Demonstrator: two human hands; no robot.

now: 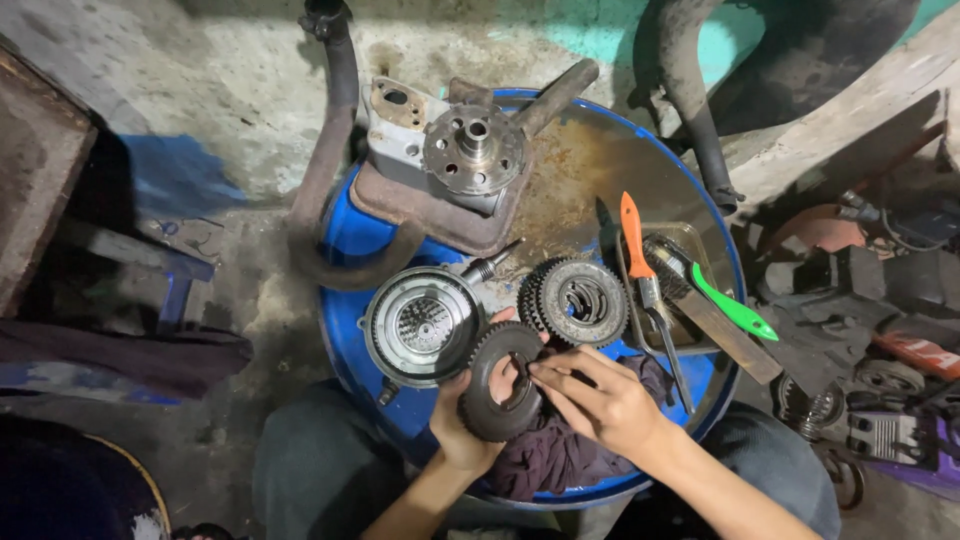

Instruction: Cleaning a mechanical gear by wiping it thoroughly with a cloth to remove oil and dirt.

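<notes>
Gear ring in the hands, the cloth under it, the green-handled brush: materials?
Gear ring: looks like steel, dark and oily, dull grey sheen on machined teeth; left hand holds it, right hand touches its bore. Cloth: woven fabric, dark maroon, crumpled soft folds. Brush: bright glossy green handle, probably plastic; bristles look like wire, uncertain.

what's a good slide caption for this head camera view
Left hand holds a dark toothed steel gear ring while right hand fingers its bore, over a rusty blue drum top.
</notes>
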